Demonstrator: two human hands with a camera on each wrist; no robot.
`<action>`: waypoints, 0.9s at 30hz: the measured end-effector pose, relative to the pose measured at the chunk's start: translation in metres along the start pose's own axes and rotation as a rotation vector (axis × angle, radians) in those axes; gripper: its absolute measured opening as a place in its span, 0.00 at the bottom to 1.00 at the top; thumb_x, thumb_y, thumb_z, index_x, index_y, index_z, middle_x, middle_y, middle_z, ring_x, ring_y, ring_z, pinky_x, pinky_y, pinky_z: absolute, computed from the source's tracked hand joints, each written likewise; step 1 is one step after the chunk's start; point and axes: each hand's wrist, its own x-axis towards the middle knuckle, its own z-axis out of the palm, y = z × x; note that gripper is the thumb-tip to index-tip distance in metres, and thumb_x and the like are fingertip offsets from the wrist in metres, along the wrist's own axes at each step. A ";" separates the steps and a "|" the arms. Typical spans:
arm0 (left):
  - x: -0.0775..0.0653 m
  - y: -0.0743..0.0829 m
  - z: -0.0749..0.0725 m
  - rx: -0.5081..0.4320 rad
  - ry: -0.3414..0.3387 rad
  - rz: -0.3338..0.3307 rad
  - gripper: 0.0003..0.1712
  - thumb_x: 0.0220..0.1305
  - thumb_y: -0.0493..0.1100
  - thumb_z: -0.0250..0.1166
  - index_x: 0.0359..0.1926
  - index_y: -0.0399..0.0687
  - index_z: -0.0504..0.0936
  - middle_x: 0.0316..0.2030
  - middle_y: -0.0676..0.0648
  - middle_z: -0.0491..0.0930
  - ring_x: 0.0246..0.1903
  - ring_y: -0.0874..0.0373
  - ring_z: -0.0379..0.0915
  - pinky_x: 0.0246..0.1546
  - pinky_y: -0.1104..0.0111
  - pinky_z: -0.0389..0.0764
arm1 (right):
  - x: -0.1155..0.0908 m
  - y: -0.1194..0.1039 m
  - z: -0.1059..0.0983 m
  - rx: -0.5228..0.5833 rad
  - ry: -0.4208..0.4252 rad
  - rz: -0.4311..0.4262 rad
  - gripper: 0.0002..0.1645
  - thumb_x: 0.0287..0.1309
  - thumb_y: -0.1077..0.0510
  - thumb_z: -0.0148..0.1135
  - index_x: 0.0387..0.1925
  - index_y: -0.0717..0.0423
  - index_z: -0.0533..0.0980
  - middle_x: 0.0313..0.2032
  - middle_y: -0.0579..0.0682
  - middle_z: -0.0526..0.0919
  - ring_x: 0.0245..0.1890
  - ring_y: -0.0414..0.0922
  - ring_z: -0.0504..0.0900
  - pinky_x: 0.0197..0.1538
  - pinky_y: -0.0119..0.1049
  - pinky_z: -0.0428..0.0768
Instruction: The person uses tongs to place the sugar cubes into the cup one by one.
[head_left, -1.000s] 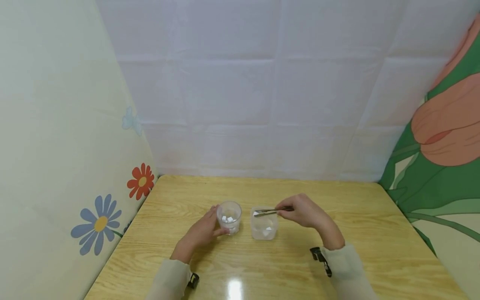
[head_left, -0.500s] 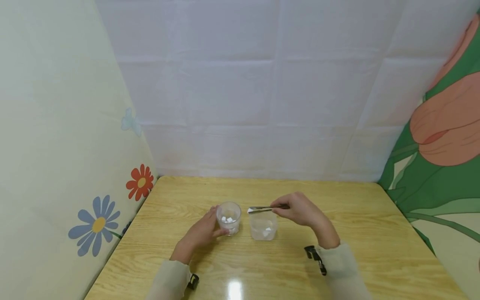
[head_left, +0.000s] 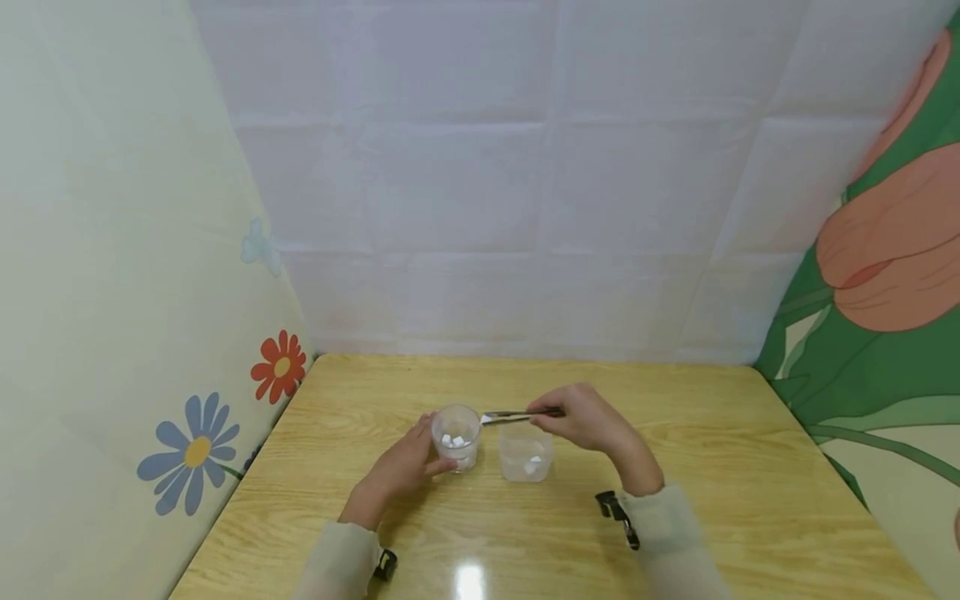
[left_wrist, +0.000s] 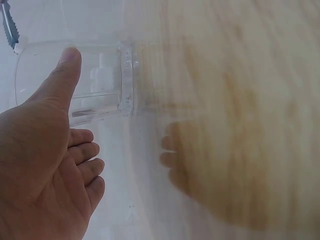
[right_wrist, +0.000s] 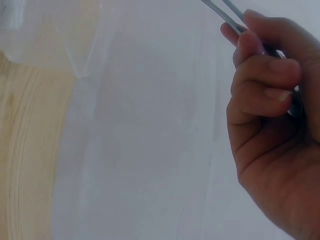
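Observation:
My left hand holds a clear drinking glass, thumb along its near side. Several white cubes lie inside it. In the left wrist view the thumb lies across the glass. My right hand grips metal tongs, its fingers curled round the handle in the right wrist view. A small white cube sits at the tongs' tip, right by the glass's right rim. Serrated tong tips show at that rim in the left wrist view.
A clear square plastic container stands just right of the glass, under the tongs, with white pieces in it. The wooden table meets a white cloth backdrop. Printed flowers decorate the side walls.
My right hand has moved left, bringing the tongs and the white cube up out of the container and across to the glass's rim. My left hand stays at the glass.

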 end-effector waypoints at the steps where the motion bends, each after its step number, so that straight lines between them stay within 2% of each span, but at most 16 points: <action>1: 0.000 0.000 0.000 -0.001 0.001 -0.003 0.56 0.65 0.66 0.64 0.79 0.39 0.52 0.78 0.38 0.53 0.78 0.41 0.46 0.74 0.46 0.57 | 0.001 -0.001 0.001 0.002 -0.002 -0.001 0.12 0.68 0.57 0.65 0.47 0.59 0.87 0.42 0.51 0.90 0.38 0.42 0.88 0.40 0.32 0.85; 14: -0.003 0.000 -0.003 0.009 0.003 0.004 0.57 0.65 0.66 0.64 0.78 0.34 0.53 0.77 0.35 0.55 0.77 0.40 0.48 0.73 0.46 0.59 | 0.013 -0.009 0.015 0.018 -0.003 -0.026 0.11 0.67 0.57 0.65 0.46 0.58 0.87 0.41 0.49 0.90 0.37 0.40 0.87 0.39 0.30 0.83; 27: -0.001 0.001 -0.002 -0.005 -0.014 -0.002 0.56 0.66 0.66 0.64 0.79 0.38 0.51 0.78 0.38 0.53 0.78 0.41 0.46 0.74 0.47 0.58 | 0.024 -0.014 0.029 -0.007 -0.017 -0.039 0.11 0.67 0.58 0.65 0.46 0.59 0.87 0.40 0.50 0.90 0.37 0.41 0.88 0.40 0.32 0.85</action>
